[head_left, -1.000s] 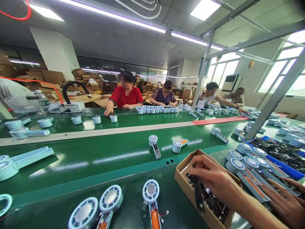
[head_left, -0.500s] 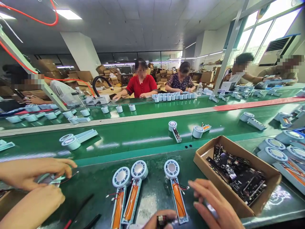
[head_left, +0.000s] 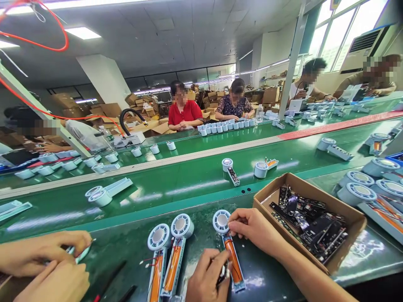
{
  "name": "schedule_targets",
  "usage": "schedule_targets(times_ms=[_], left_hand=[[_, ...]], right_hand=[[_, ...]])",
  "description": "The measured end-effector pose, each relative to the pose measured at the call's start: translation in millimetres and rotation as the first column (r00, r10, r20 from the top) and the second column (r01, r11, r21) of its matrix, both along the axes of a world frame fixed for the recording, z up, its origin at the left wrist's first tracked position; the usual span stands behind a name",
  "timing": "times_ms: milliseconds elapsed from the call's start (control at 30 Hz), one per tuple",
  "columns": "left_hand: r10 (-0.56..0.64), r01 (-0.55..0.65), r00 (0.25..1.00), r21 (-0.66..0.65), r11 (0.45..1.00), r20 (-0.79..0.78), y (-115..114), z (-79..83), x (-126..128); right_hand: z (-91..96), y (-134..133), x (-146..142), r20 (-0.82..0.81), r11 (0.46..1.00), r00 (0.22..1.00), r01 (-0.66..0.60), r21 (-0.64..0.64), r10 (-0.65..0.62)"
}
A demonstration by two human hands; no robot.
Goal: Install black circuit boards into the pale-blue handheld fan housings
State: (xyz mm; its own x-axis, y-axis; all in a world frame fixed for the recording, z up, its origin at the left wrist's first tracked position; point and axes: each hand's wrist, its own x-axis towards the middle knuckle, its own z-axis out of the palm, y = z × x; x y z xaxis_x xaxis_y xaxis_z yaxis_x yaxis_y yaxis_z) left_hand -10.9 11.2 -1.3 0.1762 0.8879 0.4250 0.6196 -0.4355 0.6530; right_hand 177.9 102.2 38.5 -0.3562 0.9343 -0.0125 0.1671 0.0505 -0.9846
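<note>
Three open handheld fan units lie side by side on the green bench in front of me, each with a round pale blue head and an orange battery in its handle. My right hand (head_left: 252, 228) pinches at the wires just below the head of the rightmost unit (head_left: 222, 221). My left hand (head_left: 206, 277) holds a small dark circuit board (head_left: 224, 270) against that unit's open handle (head_left: 235, 262). The other two units (head_left: 159, 237) (head_left: 181, 226) lie untouched to the left.
A cardboard box (head_left: 344, 251) of dark circuit boards stands to the right of my hands. More fan units (head_left: 355, 193) are stacked at the far right. A co-worker's two hands (head_left: 40, 251) work at the left. Fan parts (head_left: 261, 170) ride the green conveyor; several people sit opposite.
My right hand left the cardboard box and came left to the rightmost fan unit. My left hand came in with a small circuit board. The view swung left and down.
</note>
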Motion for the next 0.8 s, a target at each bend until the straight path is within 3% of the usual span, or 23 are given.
schedule_targets(times_ms=[100, 200, 333, 467, 533, 633, 700, 800], left_hand=[[-0.077, 0.11, 0.94, 0.08, 0.991, -0.331, 12, 5.5, 12], [-0.084, 0.149, 0.841, 0.08, 0.986, -0.535, 26, 16.9, 25], [-0.048, 0.091, 0.803, 0.043, 0.995, -0.594, 38, 29.3, 42], [-0.047, 0.07, 0.794, 0.014, 0.997, -0.606, 40, 31.0, 45], [-0.068, 0.095, 0.859, 0.028, 0.995, -0.507, 39, 27.6, 37], [0.0, 0.001, 0.993, 0.006, 1.0, -0.119, 35, 19.5, 18], [0.153, -0.122, 0.978, -0.204, 0.971, 0.144, 33, 14.2, 5], [0.348, -0.092, 0.858, -0.552, 0.829, 0.378, 32, 8.0, -8]], right_hand=[[-5.2, 3, -3, -0.098, 0.997, 0.995, 0.001, -0.08, -0.009], [-7.5, 2, -6, -0.173, 0.993, 0.984, 0.027, -0.113, -0.046], [-9.0, 2, -6, -0.238, 0.988, 0.966, 0.065, -0.141, -0.098], [-11.9, 2, -5, -0.272, 0.984, 0.955, 0.079, -0.158, -0.121], [-12.8, -1, -4, -0.268, 0.985, 0.955, 0.09, -0.149, -0.128], [-12.7, -11, -5, -0.248, 0.987, 0.957, 0.125, -0.102, -0.147], [-12.8, -20, -8, -0.235, 0.987, 0.959, 0.147, -0.065, -0.159], [-16.2, -34, -20, -0.104, 0.974, 0.983, 0.168, 0.151, -0.153]])
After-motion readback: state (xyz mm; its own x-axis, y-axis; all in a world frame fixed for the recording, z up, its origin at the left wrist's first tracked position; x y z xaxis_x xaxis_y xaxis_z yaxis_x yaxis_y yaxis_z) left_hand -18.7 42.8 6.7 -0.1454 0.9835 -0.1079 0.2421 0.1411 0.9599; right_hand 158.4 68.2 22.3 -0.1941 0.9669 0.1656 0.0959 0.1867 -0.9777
